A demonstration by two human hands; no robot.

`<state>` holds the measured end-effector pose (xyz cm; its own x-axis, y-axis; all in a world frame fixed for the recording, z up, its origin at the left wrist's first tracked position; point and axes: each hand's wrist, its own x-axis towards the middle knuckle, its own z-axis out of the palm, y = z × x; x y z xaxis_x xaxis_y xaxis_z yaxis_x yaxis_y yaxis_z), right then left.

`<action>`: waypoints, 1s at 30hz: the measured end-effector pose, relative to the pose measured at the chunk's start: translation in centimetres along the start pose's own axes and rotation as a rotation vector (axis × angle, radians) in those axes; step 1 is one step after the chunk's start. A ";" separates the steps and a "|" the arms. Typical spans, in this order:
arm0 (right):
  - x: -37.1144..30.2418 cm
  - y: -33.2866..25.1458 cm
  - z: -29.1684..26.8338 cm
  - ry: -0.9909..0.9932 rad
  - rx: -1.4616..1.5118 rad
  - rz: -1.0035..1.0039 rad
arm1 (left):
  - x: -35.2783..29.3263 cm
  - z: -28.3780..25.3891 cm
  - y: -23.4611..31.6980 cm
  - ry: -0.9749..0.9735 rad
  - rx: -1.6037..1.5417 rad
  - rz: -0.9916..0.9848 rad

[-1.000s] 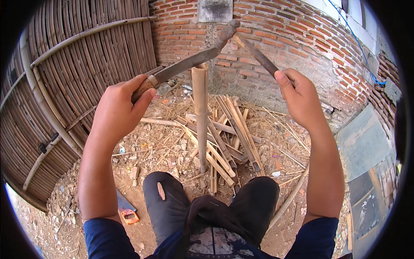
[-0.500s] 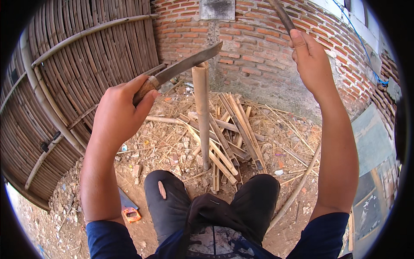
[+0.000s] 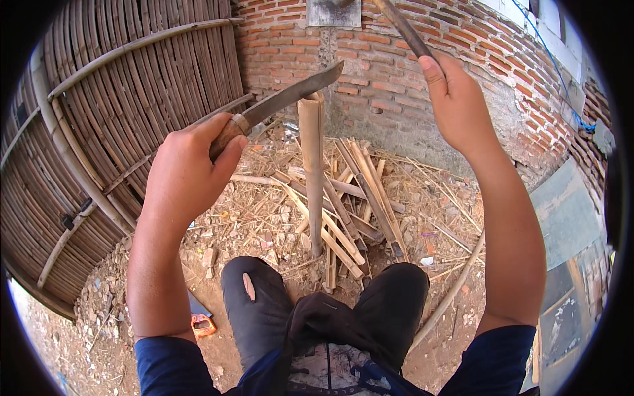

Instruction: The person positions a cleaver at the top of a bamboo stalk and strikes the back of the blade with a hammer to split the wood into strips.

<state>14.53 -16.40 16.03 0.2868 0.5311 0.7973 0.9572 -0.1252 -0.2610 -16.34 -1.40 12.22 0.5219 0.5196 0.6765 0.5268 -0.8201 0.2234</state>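
My left hand [image 3: 191, 165] is wrapped round the wooden grip of a machete [image 3: 290, 92]. Its broad, worn blade lies across the top end of an upright bamboo pole [image 3: 312, 158], with the tip reaching past it to the right. Raised at the upper right, my right hand [image 3: 459, 105] grips a long wooden-handled tool [image 3: 406, 30]. That handle slants up and left over the wall, and its far end is mostly cut off by the top of the picture. The pole stands on the ground in front of my knees.
Split bamboo pieces [image 3: 370, 191] lie heaped behind and beside the pole. A handsaw with an orange handle [image 3: 203, 325] is on the ground at left. A long curved stick [image 3: 456, 294] lies at right. A slatted bamboo wall [image 3: 132, 86] and a brick wall [image 3: 396, 86] enclose the spot.
My right hand has come left and slightly down, bringing the wooden-handled tool toward the pole. The machete blade stays across the pole's top, shifted only slightly.
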 end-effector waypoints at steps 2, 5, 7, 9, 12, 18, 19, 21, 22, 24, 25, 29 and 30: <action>-0.7 0.3 1.1 -0.088 -0.068 0.005 | -0.2 0.0 -0.1 -0.005 -0.006 -0.011; -0.4 0.9 1.0 -0.196 -0.229 -0.013 | -0.1 -0.1 0.3 -0.021 0.030 -0.027; 0.8 1.2 -0.4 -0.113 -0.203 -0.075 | -0.2 0.0 0.4 -0.007 0.022 -0.030; 1.4 0.3 -1.2 -0.033 -0.090 0.053 | -0.2 0.1 0.4 -0.001 0.021 -0.032; 0.1 -0.2 -0.1 -0.076 -0.019 0.089 | -0.2 0.0 0.4 -0.001 0.023 -0.027; -0.1 1.4 0.4 -0.190 -0.208 -0.013 | -0.1 -0.1 0.6 -0.017 0.022 -0.017; 0.4 1.4 -0.3 -0.159 -0.181 -0.030 | -0.2 0.0 0.5 -0.004 0.030 -0.011; 1.2 0.7 -1.0 -0.045 -0.050 0.058 | -0.4 0.0 0.6 0.002 0.029 -0.013; 1.3 0.5 -1.0 0.011 0.015 0.104 | -0.4 -0.1 0.7 -0.005 0.020 -0.021; 0.2 0.2 -0.1 -0.057 -0.044 0.068 | -0.5 -0.1 0.8 -0.008 0.017 -0.024; -0.2 0.3 0.4 -0.091 -0.073 0.049 | -0.4 -0.1 0.8 -0.005 0.023 -0.019; 0.1 1.2 0.7 -0.176 -0.294 -0.064 | -0.3 -0.5 0.8 -0.020 0.043 -0.014; 0.9 1.4 -0.2 -0.122 -0.251 -0.070 | -0.4 -0.5 0.9 -0.013 0.052 -0.010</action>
<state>16.11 -16.26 16.44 0.2276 0.6404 0.7335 0.9585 -0.2802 -0.0528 -16.41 -2.41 12.50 0.5252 0.5312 0.6648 0.5663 -0.8013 0.1929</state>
